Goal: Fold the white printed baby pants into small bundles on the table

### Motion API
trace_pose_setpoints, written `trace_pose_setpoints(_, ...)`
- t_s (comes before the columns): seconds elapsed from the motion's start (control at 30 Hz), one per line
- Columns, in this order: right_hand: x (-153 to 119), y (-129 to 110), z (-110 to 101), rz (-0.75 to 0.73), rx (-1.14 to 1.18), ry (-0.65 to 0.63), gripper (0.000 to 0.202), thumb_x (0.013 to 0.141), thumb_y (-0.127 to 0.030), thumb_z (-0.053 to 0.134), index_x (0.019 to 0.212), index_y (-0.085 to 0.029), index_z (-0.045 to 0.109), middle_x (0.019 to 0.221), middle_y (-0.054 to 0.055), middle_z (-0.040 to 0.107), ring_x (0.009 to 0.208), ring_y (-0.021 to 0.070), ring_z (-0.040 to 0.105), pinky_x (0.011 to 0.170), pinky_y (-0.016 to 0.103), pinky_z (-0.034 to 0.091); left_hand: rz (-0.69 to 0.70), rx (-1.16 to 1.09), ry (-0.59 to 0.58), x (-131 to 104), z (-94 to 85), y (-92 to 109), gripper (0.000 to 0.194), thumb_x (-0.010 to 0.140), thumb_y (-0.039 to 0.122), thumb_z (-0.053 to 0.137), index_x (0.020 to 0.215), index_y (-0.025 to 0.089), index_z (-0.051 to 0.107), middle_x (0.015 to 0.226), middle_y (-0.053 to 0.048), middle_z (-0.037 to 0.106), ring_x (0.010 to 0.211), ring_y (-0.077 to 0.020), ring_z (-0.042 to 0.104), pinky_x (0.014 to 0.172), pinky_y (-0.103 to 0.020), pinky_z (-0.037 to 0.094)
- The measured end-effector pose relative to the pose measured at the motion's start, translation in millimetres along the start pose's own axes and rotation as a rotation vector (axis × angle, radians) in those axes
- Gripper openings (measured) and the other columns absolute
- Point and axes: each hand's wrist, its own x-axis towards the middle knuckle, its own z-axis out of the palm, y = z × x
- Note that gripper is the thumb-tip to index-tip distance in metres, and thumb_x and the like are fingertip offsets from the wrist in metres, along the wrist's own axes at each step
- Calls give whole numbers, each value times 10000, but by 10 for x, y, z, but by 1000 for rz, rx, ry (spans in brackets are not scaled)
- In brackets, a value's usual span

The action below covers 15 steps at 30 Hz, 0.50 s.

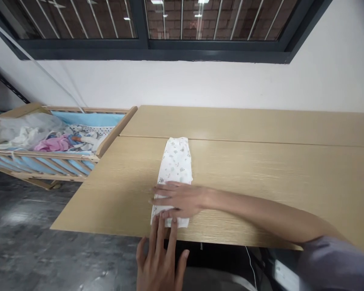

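A white cloth garment (176, 159), printed with small figures, lies folded into a long narrow strip on the wooden table. Across its nearer half stretches my right hand (182, 199), palm down with fingers extended and slightly blurred. My left hand (160, 254) comes in from below at the table's front edge. Its fingers are spread, and the fingertips reach the near end of the garment, close to my right thumb. Neither hand grips anything. Part of the garment is hidden under my right hand.
The wooden table (276, 173) has a seam running along it and stands near a white wall under a barred window (200, 44). On the left is a wooden crib (115, 133) with a blue lining, holding a heap of clothes (56, 143) and clear plastic. A white cable (250, 262) hangs below the front edge.
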Motion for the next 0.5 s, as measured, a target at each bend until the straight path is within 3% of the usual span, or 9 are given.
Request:
trace_pose_setpoints(0.13, 125, 635, -223, 202, -47, 30, 710, 979, -610, 463, 1597, -309, 284, 1679, 31, 133, 1561, 263, 106, 1268, 479, 67, -19, 18, -4, 28, -49, 14, 731, 914, 361, 539, 1590, 249, 286, 1527, -160, 493, 1360, -327, 520, 998, -469, 350)
trace_pose_setpoints(0.33, 276, 1627, -685, 461, -126, 237, 640, 958, -536, 559, 1537, -298, 426, 1656, 33, 261, 1546, 263, 190, 1268, 447, 94, 13, 49, 20, 37, -34, -2, 731, 899, 369, 577, 1573, 217, 337, 1500, -187, 517, 1343, -340, 536, 966, -457, 363)
trace_pose_setpoints(0.43, 260, 1879, -794, 491, -187, 231, 587, 1003, -465, 486, 1553, -281, 394, 1674, 36, 207, 1556, 245, 145, 1268, 440, 83, 26, 43, 23, 29, -24, 15, 686, 892, 361, 593, 1537, 211, 413, 1487, -190, 532, 1338, -340, 540, 968, -453, 362)
trace_pose_setpoints(0.5, 241, 1889, -809, 477, -230, 236, 581, 1020, -435, 442, 1568, -258, 363, 1678, 47, 200, 1558, 235, 139, 1268, 426, 79, 10, 29, 15, 33, -31, 13, 639, 896, 361, 588, 1505, 217, 462, 1494, -183, 530, 1339, -341, 538, 967, -452, 367)
